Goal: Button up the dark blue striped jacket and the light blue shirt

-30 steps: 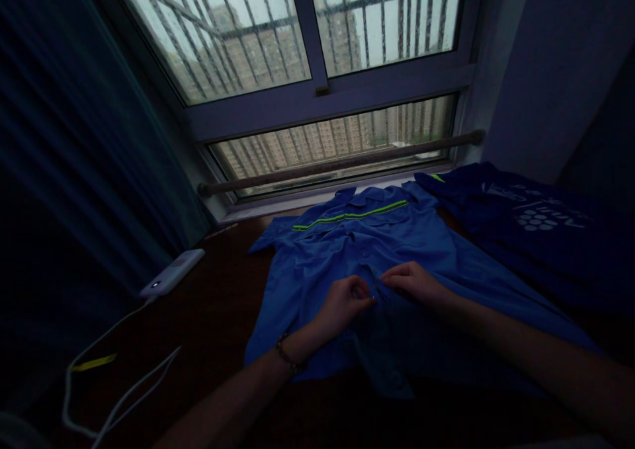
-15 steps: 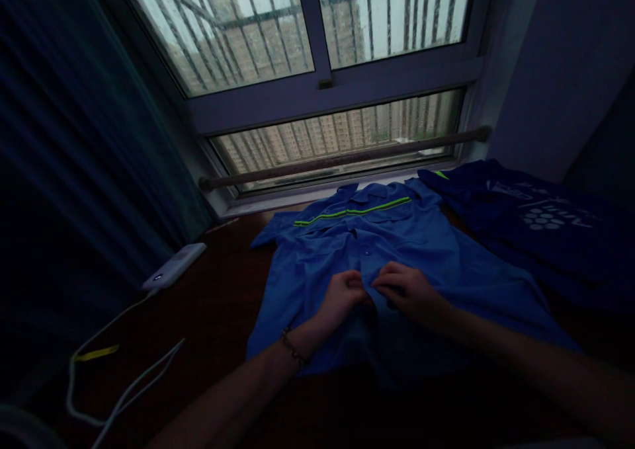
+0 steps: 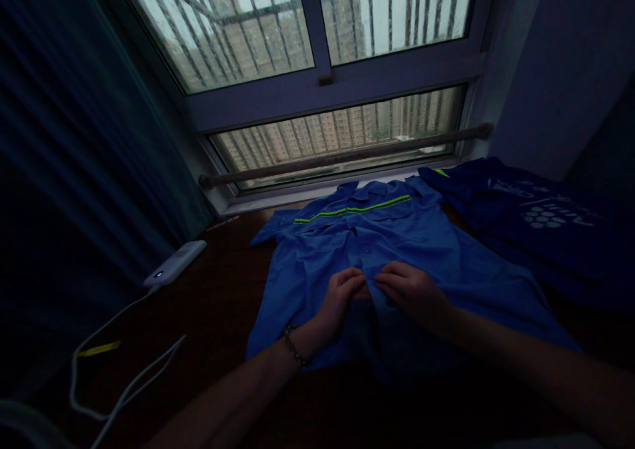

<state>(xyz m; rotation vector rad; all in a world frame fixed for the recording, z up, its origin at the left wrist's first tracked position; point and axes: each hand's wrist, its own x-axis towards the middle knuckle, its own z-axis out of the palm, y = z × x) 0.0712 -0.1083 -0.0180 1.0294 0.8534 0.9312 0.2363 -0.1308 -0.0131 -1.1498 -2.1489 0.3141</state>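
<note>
A blue short-sleeved work shirt (image 3: pixel 307 270) with a yellow-green stripe across the chest lies spread on the dark wooden surface, collar toward the window. My left hand (image 3: pixel 342 297), with a beaded bracelet at the wrist, pinches the front edge of the shirt near its lower middle. Opposite it, my right hand (image 3: pixel 409 290) grips the other side of the front placket with bent fingers. The two sets of fingertips almost meet. A button (image 3: pixel 368 250) shows on the placket just above them. Whatever lies between the fingertips is hidden.
A darker blue garment (image 3: pixel 506 217) with white print lies at the right. On the left rest a white power bank (image 3: pixel 176 264), a white cable (image 3: pixel 122 399) and a yellow strip (image 3: pixel 99 349). A curtain (image 3: pixel 99 138) hangs left; a rail (image 3: pixel 347 155) crosses the window.
My left hand has shifted slightly and its fingers reach further toward the placket. The right-hand fingers have moved a little along the fabric. The shirt otherwise lies as before.
</note>
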